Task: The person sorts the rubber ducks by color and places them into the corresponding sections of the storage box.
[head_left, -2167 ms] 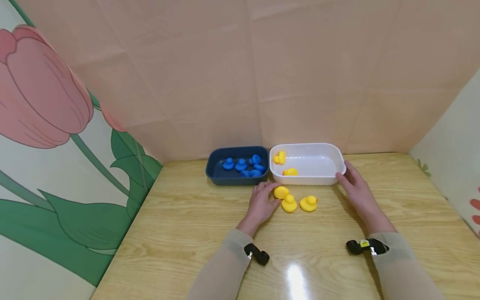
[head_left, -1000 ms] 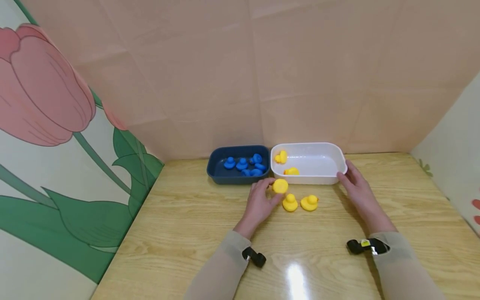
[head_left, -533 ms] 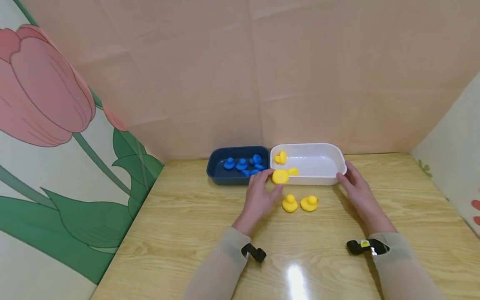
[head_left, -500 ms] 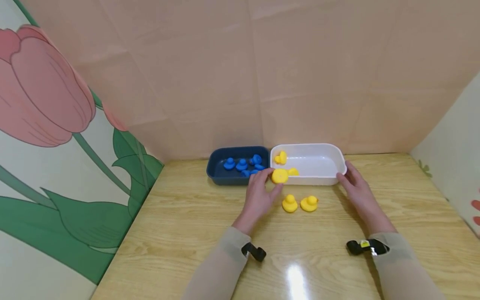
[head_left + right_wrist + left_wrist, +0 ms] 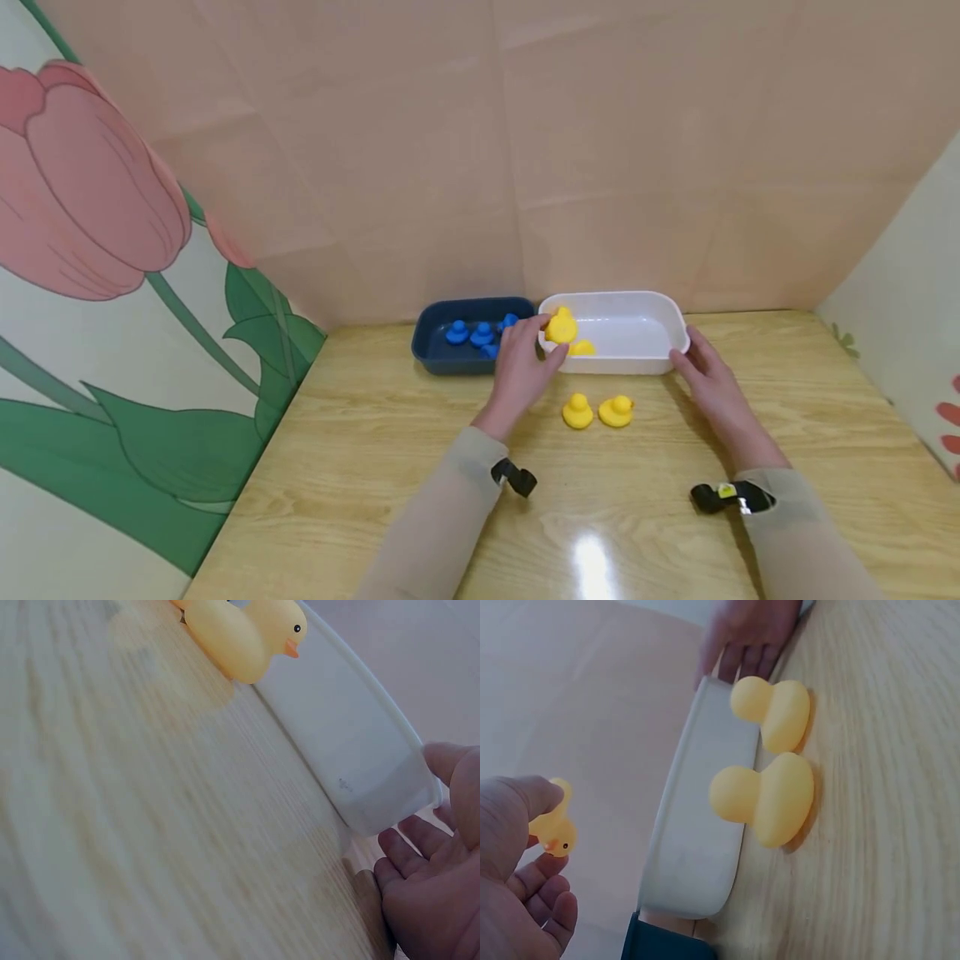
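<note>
My left hand pinches a yellow rubber duck between thumb and fingers over the left end of the white tray. The duck's flat underside faces the head camera; in the left wrist view its beak and eye show near the fingertips. At the tray's right end, my right hand grips the rim, thumb on the edge and fingers around the outside. One yellow duck lies inside by the front wall; another is mostly hidden behind the held one. Two more, a left duck and a right duck, sit on the table.
A navy tray with several blue ducks stands against the white tray's left side, partly covered by my left hand. Behind both trays rises a plain covered wall. The wooden table extends in front.
My left hand has picked the yellow duck up off the table and carried it up and forward, from before the trays to over the white one. The right hand stays at the tray's end.
</note>
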Demonstrator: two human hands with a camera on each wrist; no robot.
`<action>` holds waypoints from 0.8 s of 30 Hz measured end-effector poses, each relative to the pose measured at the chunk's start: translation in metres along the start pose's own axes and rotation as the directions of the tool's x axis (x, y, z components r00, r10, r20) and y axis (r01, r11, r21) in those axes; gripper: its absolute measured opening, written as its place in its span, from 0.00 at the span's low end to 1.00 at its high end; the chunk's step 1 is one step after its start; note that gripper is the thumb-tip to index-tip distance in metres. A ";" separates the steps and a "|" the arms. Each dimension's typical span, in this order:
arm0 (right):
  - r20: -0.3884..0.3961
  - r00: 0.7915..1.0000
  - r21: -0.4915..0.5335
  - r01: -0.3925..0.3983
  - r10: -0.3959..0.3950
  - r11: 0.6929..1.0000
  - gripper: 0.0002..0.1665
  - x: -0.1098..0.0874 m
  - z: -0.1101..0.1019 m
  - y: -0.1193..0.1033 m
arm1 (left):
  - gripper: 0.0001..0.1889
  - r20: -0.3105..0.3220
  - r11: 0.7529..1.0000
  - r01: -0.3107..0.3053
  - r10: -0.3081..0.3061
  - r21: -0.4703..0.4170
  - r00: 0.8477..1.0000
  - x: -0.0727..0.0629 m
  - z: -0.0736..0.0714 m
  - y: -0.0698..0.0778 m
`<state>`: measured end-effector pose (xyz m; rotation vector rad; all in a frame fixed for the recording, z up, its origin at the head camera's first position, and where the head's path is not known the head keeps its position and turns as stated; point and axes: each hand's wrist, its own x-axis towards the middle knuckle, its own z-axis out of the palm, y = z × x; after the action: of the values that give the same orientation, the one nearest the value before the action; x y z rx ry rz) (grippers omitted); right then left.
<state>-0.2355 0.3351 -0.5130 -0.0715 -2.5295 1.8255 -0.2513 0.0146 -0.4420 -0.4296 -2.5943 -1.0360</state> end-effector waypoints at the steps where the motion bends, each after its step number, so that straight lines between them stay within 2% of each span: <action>1: 0.002 1.000 0.003 0.001 -0.001 1.000 0.54 0.000 0.000 0.000 | 0.28 0.002 1.000 0.002 -0.002 0.008 1.000 0.003 0.000 0.001; 8: 0.001 1.000 -0.008 -0.002 0.002 1.000 0.52 0.002 0.001 0.002 | 0.28 0.005 0.999 0.017 -0.018 0.051 1.000 0.019 0.006 0.005; 14: -0.002 1.000 0.003 0.001 -0.001 1.000 0.54 0.005 0.001 0.003 | 0.28 0.013 0.992 0.035 -0.036 0.125 0.999 0.032 0.017 0.004; 24: -0.002 1.000 0.002 -0.001 0.001 1.000 0.55 0.007 0.002 0.006 | 0.27 0.003 0.982 0.040 -0.041 0.186 0.999 0.042 0.033 0.001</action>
<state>-0.2425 0.3352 -0.5192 -0.0741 -2.5264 1.8273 -0.2944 0.0454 -0.4473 -0.3356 -2.6853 -0.7951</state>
